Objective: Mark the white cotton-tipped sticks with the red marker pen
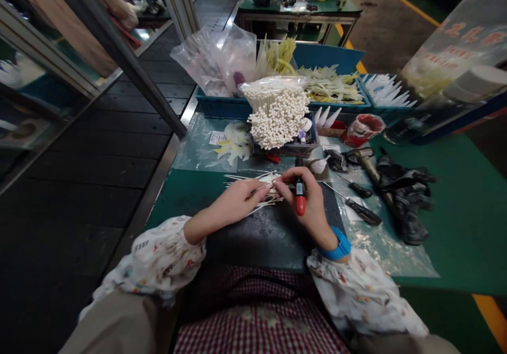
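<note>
Over a dark mat on the green table, my two hands meet at the fingertips. My left hand (241,199) is closed in a pinch on what looks like a thin white stick. Across the fingers of my right hand (312,198) lies a black tube with a red end (300,191); its thumb and index tips press close to the left fingers. Beneath and around the fingertips is a loose pile of thin white sticks (261,205). Just behind stands a big bundle of white round-tipped stems (279,113), partly wrapped in clear plastic.
A teal bin (222,106) holds plastic bags and yellow-green leaf pieces (332,87). White pointed nozzles (388,91) fill another bin. On the right lie a screwdriver (362,211), a hammer-like tool (370,169), dark gloves (412,201) and a red can (362,130). A metal post (122,53) rises at left.
</note>
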The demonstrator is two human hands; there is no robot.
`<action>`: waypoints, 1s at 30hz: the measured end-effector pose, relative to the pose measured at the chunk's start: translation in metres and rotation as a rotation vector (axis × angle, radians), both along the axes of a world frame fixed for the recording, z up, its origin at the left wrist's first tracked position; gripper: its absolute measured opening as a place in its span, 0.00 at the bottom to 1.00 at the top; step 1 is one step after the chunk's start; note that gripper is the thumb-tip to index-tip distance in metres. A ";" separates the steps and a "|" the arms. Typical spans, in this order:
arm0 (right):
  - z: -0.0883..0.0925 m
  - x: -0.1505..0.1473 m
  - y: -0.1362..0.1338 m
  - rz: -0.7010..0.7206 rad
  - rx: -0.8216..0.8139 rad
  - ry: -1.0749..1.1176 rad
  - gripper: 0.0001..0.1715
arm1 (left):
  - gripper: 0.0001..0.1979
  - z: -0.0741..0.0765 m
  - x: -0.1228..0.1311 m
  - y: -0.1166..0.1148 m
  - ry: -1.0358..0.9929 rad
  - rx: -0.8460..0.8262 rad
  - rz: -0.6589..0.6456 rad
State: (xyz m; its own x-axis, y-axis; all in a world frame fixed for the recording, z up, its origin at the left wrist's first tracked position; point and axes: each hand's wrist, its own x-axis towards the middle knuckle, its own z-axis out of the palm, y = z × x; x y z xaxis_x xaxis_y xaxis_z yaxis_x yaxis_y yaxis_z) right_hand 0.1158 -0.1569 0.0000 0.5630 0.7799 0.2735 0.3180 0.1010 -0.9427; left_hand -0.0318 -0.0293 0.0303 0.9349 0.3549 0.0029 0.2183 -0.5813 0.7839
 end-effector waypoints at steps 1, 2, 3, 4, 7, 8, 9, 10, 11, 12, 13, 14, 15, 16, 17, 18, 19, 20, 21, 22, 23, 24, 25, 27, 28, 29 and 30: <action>-0.001 0.001 0.001 -0.012 -0.012 0.002 0.11 | 0.20 -0.001 -0.001 0.001 0.008 0.045 0.003; -0.001 0.002 0.002 -0.030 -0.023 -0.003 0.11 | 0.19 -0.002 -0.002 0.003 0.008 0.097 0.012; -0.002 0.004 0.003 -0.049 -0.035 -0.014 0.11 | 0.19 -0.003 -0.003 0.004 -0.002 0.155 0.028; -0.002 0.006 0.003 -0.061 -0.054 -0.030 0.11 | 0.19 -0.004 -0.004 0.005 -0.020 0.215 0.053; -0.002 0.011 0.003 -0.054 -0.158 -0.094 0.10 | 0.22 -0.005 -0.007 0.008 -0.072 0.351 0.143; -0.002 0.013 0.002 -0.046 -0.194 -0.124 0.09 | 0.23 -0.004 -0.008 0.007 -0.077 0.368 0.155; -0.001 0.014 0.001 -0.040 -0.222 -0.159 0.08 | 0.24 -0.003 -0.009 0.007 -0.081 0.367 0.149; -0.001 0.015 0.000 -0.034 -0.242 -0.199 0.07 | 0.26 -0.001 -0.009 0.006 -0.089 0.347 0.130; 0.000 0.016 -0.001 -0.030 -0.255 -0.242 0.06 | 0.26 0.000 -0.009 0.004 -0.103 0.313 0.110; 0.000 0.017 -0.001 -0.024 -0.265 -0.285 0.06 | 0.26 0.001 -0.008 0.003 -0.125 0.273 0.101; 0.000 0.018 -0.002 -0.018 -0.276 -0.326 0.06 | 0.25 0.002 -0.007 0.002 -0.149 0.230 0.104; 0.000 0.019 -0.002 -0.015 -0.293 -0.367 0.06 | 0.24 0.002 -0.006 0.002 -0.169 0.186 0.118; 0.000 0.020 -0.003 -0.016 -0.315 -0.406 0.05 | 0.23 0.002 -0.005 0.001 -0.184 0.143 0.139; -0.001 0.021 -0.003 -0.026 -0.343 -0.445 0.05 | 0.21 0.001 -0.003 0.001 -0.197 0.106 0.159; -0.001 0.021 -0.003 -0.043 -0.370 -0.481 0.05 | 0.19 0.000 -0.002 0.002 -0.206 0.075 0.176; -0.001 0.021 -0.003 -0.065 -0.390 -0.510 0.05 | 0.17 -0.001 -0.001 0.002 -0.215 0.051 0.187; -0.001 0.021 -0.003 -0.090 -0.391 -0.521 0.05 | 0.15 -0.001 0.000 0.003 -0.223 0.032 0.196; 0.000 0.021 -0.004 -0.109 -0.366 -0.510 0.06 | 0.13 -0.002 0.000 0.003 -0.231 0.021 0.208; 0.002 0.019 -0.004 -0.126 -0.309 -0.473 0.06 | 0.12 -0.002 0.000 0.004 -0.234 0.012 0.219; 0.004 0.017 -0.005 -0.135 -0.229 -0.416 0.07 | 0.11 -0.002 0.001 0.004 -0.232 0.003 0.229; 0.007 0.015 -0.007 -0.141 -0.137 -0.349 0.08 | 0.11 -0.002 0.001 0.004 -0.227 -0.010 0.237; 0.010 0.013 -0.009 -0.140 -0.044 -0.292 0.09 | 0.11 -0.002 0.001 0.004 -0.223 -0.024 0.244; 0.013 0.010 -0.012 -0.137 0.041 -0.264 0.12 | 0.11 -0.002 0.001 0.004 -0.219 -0.038 0.248; 0.019 0.007 -0.018 -0.118 0.155 -0.331 0.18 | 0.11 -0.001 0.001 0.004 -0.216 -0.064 0.246; 0.021 0.006 -0.020 -0.102 0.191 -0.413 0.19 | 0.11 -0.001 0.001 0.004 -0.217 -0.073 0.244; 0.024 0.005 -0.023 -0.088 0.217 -0.502 0.19 | 0.11 0.000 0.001 0.005 -0.218 -0.077 0.244; 0.026 0.005 -0.025 -0.077 0.228 -0.578 0.18 | 0.11 0.000 0.001 0.005 -0.219 -0.079 0.243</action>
State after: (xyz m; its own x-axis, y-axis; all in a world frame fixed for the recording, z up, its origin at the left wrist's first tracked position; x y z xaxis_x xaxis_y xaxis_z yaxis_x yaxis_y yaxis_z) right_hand 0.1207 -0.1818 0.0263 0.3262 0.6290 0.7057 0.7845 0.2363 -0.5733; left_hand -0.0309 -0.0243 0.0300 0.8030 0.5746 0.1579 0.1646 -0.4686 0.8679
